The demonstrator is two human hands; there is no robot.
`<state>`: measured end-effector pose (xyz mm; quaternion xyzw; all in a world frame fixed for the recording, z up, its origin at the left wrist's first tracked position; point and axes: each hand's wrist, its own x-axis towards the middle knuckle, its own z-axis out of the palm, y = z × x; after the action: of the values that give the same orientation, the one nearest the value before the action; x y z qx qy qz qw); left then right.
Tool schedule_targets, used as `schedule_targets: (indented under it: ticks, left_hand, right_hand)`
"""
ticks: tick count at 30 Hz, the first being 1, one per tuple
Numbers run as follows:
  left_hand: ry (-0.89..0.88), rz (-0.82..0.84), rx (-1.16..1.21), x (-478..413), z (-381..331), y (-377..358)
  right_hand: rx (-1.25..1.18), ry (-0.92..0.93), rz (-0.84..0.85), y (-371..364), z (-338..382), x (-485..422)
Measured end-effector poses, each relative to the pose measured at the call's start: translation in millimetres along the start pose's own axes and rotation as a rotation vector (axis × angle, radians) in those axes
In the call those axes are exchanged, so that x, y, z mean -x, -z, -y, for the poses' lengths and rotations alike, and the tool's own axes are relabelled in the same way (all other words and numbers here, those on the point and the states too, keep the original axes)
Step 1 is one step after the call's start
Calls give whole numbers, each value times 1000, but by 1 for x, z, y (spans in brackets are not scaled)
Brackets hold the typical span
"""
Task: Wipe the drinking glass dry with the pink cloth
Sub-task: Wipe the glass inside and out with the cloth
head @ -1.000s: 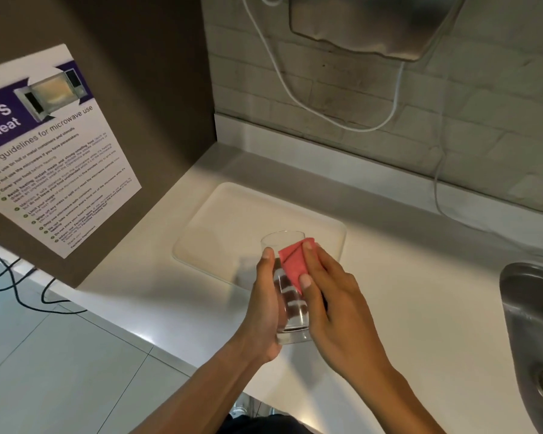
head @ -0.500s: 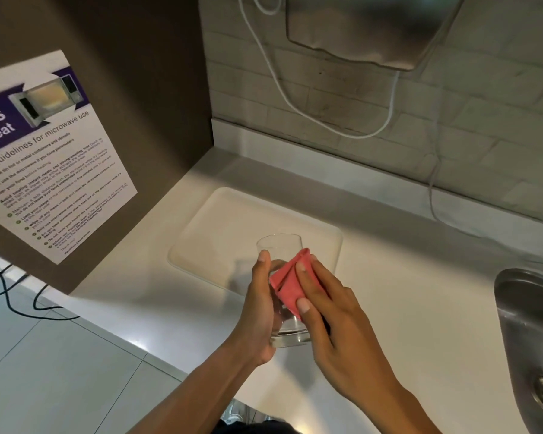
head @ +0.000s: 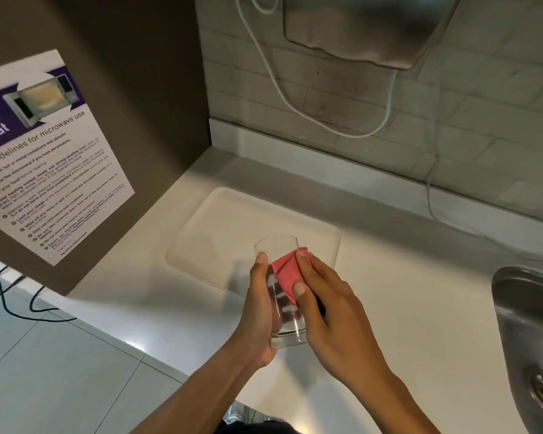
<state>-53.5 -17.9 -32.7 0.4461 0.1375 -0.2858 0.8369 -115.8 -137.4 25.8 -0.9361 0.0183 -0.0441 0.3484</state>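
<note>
A clear drinking glass [head: 284,321] is held upright and tilted slightly away from me, above the front of the white counter. My left hand [head: 259,308] wraps around its left side, thumb near the rim. My right hand [head: 329,311] presses a folded pink cloth [head: 286,274] against the outside of the glass on its right, just below the rim. Most of the cloth is hidden under my fingers.
A white tray [head: 220,227] lies on the counter [head: 420,292] just behind the glass. A steel sink [head: 533,333] is at the right edge. A brown cabinet side with a microwave notice [head: 44,158] stands left. White cables [head: 295,101] hang on the brick wall.
The pink cloth slid down the glass's side half a second ago and is back up near the rim now. The left hand keeps its hold on the glass.
</note>
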Motion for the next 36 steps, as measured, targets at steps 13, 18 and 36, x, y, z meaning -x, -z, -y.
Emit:
schedule_targets:
  ticks: [13, 18, 36]
  left_hand:
    - [2, -84, -5, -4, -5, -3]
    - [-38, -165, 54, -13, -18, 6]
    - [27, -161, 41, -8, -13, 0]
  right_hand:
    - [18, 2, -26, -6, -1, 8]
    - [78, 89, 1, -14, 5, 30]
    - [44, 27, -30, -10, 6, 9]
